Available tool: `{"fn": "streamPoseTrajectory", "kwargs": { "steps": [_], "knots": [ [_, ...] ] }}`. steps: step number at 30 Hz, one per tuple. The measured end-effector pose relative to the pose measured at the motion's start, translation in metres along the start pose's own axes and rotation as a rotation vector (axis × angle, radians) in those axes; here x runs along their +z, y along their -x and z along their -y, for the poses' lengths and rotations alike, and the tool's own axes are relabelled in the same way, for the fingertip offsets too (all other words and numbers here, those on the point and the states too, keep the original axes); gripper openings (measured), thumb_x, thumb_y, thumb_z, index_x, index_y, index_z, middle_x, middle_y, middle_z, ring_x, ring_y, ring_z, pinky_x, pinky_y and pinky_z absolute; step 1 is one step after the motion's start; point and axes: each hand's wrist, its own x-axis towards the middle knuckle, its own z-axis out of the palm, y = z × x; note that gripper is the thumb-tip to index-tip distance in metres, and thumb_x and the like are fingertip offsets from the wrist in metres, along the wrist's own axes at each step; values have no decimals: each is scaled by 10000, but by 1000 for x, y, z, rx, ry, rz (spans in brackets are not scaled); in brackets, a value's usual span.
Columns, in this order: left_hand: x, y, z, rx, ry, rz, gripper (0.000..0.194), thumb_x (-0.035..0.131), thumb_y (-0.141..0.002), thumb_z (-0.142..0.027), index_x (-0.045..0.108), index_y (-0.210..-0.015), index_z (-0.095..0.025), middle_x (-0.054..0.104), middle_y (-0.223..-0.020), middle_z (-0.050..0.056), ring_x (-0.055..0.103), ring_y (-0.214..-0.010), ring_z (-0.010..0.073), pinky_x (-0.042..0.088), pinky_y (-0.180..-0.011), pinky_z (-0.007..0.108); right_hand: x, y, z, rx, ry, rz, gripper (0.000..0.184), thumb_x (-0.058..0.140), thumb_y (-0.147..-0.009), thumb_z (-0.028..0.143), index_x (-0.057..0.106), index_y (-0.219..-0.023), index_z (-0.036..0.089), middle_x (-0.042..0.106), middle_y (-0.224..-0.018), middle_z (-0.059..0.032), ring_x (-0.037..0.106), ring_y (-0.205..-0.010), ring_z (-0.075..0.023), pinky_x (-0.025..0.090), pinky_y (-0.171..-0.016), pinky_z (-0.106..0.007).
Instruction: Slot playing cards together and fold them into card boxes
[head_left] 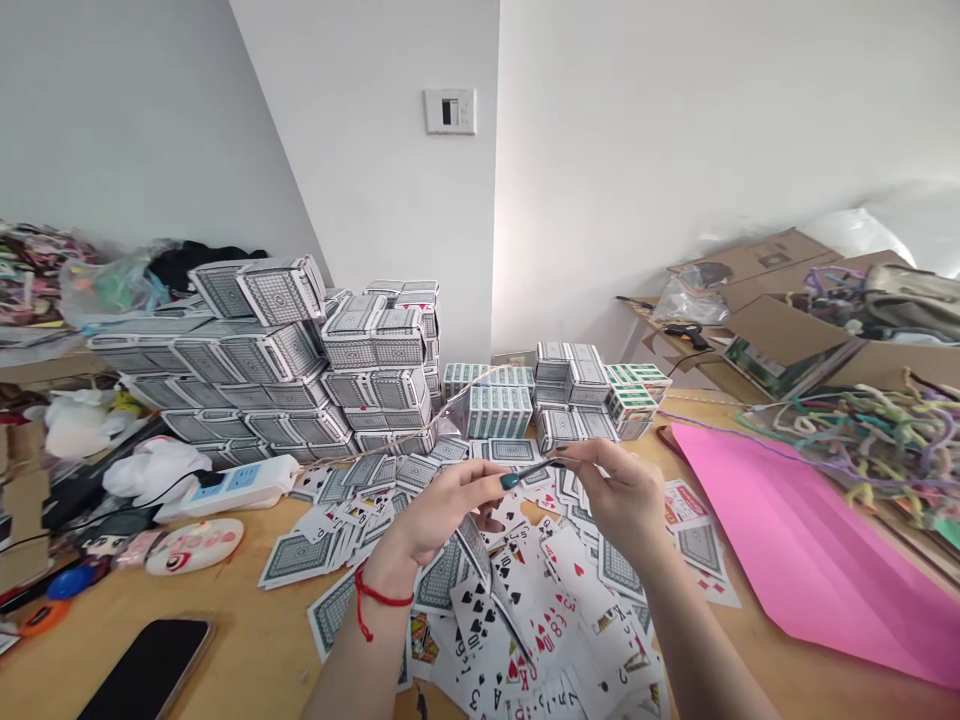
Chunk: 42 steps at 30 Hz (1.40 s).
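Note:
My left hand (457, 505), with a red string bracelet at the wrist, pinches one end of a thin playing card (536, 468) between thumb and fingers. The fingers of my right hand (619, 490) grip its other end, so the card spans both hands, seen nearly edge-on. Below them lies a loose spread of playing cards (574, 565), some face up and some back up. Under my left hand a narrow, folded-looking grey piece (474, 548) points down; its upper end is partly hidden. Beneath it, thin dark pointed strips (514, 630) lie across the cards.
Stacked blocks made of cards (247, 355) rise at back left, with a smaller stack (574, 385) and green-white card boxes (499, 405) behind my hands. A pink sheet (795, 540) lies right, a phone (150, 670) front left, a power strip (232, 487) and a white mouse-like object (196, 546) left.

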Motion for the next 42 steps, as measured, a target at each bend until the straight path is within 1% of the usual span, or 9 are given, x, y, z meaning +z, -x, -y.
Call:
{"fn": "streamPoseTrajectory", "kwargs": {
  "steps": [4,8,19,24,27,29,32,36,42],
  "knots": [
    [4,-1,2,26,56,23,246,610,-727,-386,605,-813,-156,486,-718,2,480,-638,106,496,-639,280,8,3,8,8,41,-142,152,509,-824,241,631,-733,236,717,-746,-13,653,-627,-152,489,-557,-249],
    [5,-2,3,36,107,-25,270,631,-701,-388,592,-820,-149,457,-710,-2,458,-635,102,489,-603,258,18,7,9,-37,85,-247,137,504,-836,230,631,-786,238,721,-756,-23,670,-650,-172,491,-560,-260],
    [15,-4,5,62,173,-128,245,600,-710,-391,516,-741,-164,449,-712,-16,437,-601,88,464,-558,237,18,6,12,-91,144,-276,123,515,-821,220,634,-840,248,721,-784,-35,679,-672,-189,522,-608,-284],
    [26,-5,5,46,202,-178,259,584,-707,-399,466,-668,-171,433,-641,-35,429,-534,75,440,-520,218,29,13,6,-85,265,-363,96,534,-814,241,627,-793,252,724,-768,-48,678,-638,-193,524,-600,-289],
    [28,-6,5,67,227,-232,260,582,-704,-406,469,-669,-175,423,-615,-45,420,-511,72,437,-508,218,34,15,7,-96,233,-385,105,533,-814,214,633,-824,243,726,-795,-58,686,-681,-199,532,-633,-288],
    [22,-6,6,90,256,-258,255,596,-695,-407,497,-698,-173,439,-635,-44,427,-520,71,446,-519,220,31,14,10,-99,133,-322,153,507,-823,186,636,-887,235,723,-864,-59,686,-766,-204,540,-685,-296],
    [7,-4,5,95,274,-281,266,628,-674,-407,531,-740,-169,474,-668,-31,448,-536,78,441,-511,221,19,8,13,-97,-71,-58,238,450,-842,162,636,-975,229,703,-974,-47,665,-888,-194,546,-758,-307],
    [-11,3,-2,90,258,-194,254,660,-651,-346,547,-781,-159,495,-669,-23,441,-520,70,388,-486,199,2,1,11,-58,-319,214,206,494,-826,163,676,-891,235,705,-977,-20,661,-897,-167,552,-772,-282],
    [-16,14,-13,51,68,-75,250,632,-662,-339,541,-814,-163,458,-597,-48,403,-468,56,336,-455,181,-1,-2,16,25,-424,366,66,675,-688,165,659,-716,222,705,-841,6,655,-729,-141,543,-646,-249]
  ]
}}
